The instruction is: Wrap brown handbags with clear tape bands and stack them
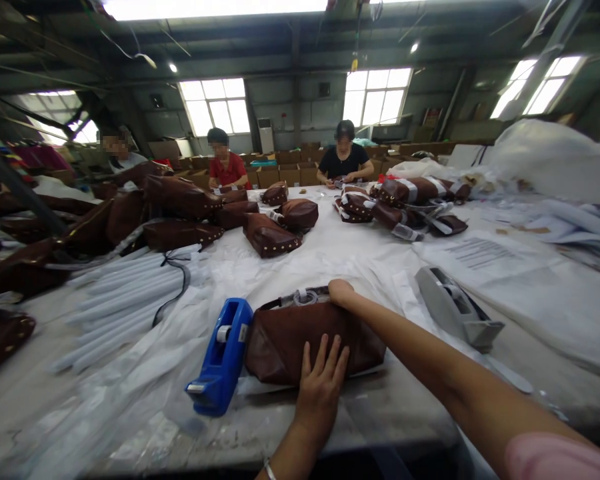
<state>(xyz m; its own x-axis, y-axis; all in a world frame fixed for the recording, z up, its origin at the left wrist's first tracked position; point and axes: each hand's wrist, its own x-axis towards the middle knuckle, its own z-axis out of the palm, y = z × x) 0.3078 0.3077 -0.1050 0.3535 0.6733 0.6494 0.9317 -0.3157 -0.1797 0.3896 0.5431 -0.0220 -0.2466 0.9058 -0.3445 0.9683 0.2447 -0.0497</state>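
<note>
A dark brown leather handbag (285, 340) lies on the table right in front of me. My left hand (323, 387) rests flat on its near side, fingers spread. At the bag's top edge is my right hand (341, 293); its fingers dip behind the edge and are hidden, so I cannot tell if they grip anything. A clear plastic-wrapped ring (306, 298) and a dark strap show along the top opening, left of my right hand. A blue tape dispenser (223, 357) stands close to the bag's left end.
A grey tape dispenser (455, 307) stands to the right, near white sheets (485, 267). White paper rolls (125, 300) lie left, below piled brown bags (180, 200). More bags (275, 230) lie farther back. Two co-workers (345, 160) and another person (120, 153) are across the table.
</note>
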